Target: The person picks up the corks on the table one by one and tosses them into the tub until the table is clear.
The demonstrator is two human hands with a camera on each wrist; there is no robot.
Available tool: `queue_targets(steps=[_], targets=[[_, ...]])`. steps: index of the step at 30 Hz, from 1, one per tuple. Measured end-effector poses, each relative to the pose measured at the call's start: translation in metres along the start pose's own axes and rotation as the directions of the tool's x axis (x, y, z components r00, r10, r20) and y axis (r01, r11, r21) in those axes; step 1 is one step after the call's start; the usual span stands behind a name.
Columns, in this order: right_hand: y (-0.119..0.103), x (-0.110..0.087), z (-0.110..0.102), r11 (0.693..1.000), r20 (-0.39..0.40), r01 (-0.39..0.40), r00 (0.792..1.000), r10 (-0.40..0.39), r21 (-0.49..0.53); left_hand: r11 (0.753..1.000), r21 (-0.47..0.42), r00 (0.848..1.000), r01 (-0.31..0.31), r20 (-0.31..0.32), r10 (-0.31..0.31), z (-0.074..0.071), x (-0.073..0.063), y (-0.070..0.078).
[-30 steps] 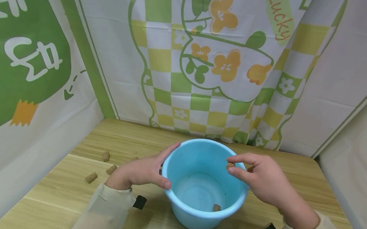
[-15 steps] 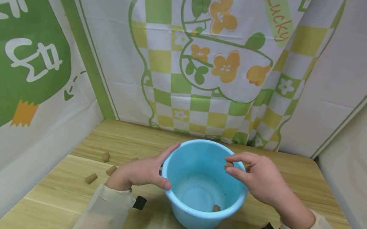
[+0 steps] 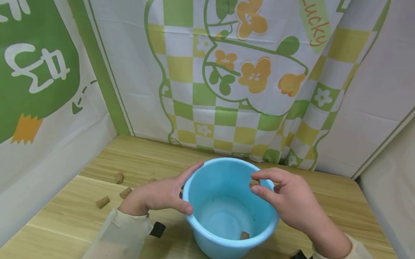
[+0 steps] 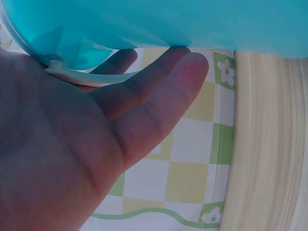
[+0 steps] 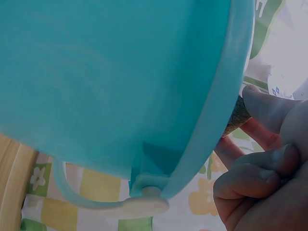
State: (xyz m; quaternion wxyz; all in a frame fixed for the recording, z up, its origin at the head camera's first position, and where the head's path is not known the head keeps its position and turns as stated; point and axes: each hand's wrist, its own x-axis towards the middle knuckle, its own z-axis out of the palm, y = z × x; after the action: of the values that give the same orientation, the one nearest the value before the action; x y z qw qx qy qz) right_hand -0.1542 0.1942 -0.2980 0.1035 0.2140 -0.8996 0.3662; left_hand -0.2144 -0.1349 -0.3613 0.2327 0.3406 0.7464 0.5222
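A light blue plastic bucket [image 3: 225,249] stands upright on the wooden table, with one cork [image 3: 245,235] lying on its bottom. My left hand [image 3: 165,192] rests against the bucket's left side, thumb at the rim. In the left wrist view, the fingers [image 4: 159,103] extend along the outer wall beside the bucket's pale handle [image 4: 91,78]. Above the right part of the rim, my right hand [image 3: 291,197] pinches another cork [image 3: 254,183] between thumb and fingers. The right wrist view shows this held cork [image 5: 237,115] partly hidden behind the rim.
Left of the bucket, loose corks lie on the table [image 3: 60,223]: one upright cork [image 3: 119,177], a tilted cork [image 3: 125,192] by the left wrist, and a lying cork [image 3: 103,201]. A checked cloth [image 3: 226,122] hangs behind the table.
My right hand has moved slightly left, carrying its cork further over the bucket's opening. The left hand and bucket stay in place.
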Motion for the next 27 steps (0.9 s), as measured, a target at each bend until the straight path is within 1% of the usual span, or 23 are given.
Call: queue_targets(steps=[8, 13, 20, 24, 27], targets=[[-0.003, 0.002, 0.001, 1.000, -0.012, 0.024, 1.000, -0.024, 0.008, 1.000, -0.007, 1.000, 0.005, -0.001, -0.005, 0.001, 0.000, 0.000], [-0.003, 0.001, 0.001, 0.999, -0.037, 0.041, 0.999, -0.040, 0.026, 1.000, -0.015, 1.000, -0.002, -0.001, 0.002, 0.001, 0.000, -0.002], [-0.001, -0.002, -0.002, 0.994, -0.060, -0.017, 0.998, 0.024, 0.109, 0.999, -0.036, 1.000, -0.003, 0.006, 0.003, 0.002, 0.000, -0.001], [0.001, -0.004, -0.006, 0.992, -0.075, -0.021, 0.997, 0.031, 0.125, 0.999, -0.039, 1.000, -0.010, 0.006, 0.010, 0.002, 0.000, -0.001], [0.005, -0.005, -0.010, 0.992, -0.106, -0.016, 0.994, 0.029, 0.126, 0.999, -0.043, 1.000, -0.018, 0.007, 0.018, 0.002, 0.000, -0.001]])
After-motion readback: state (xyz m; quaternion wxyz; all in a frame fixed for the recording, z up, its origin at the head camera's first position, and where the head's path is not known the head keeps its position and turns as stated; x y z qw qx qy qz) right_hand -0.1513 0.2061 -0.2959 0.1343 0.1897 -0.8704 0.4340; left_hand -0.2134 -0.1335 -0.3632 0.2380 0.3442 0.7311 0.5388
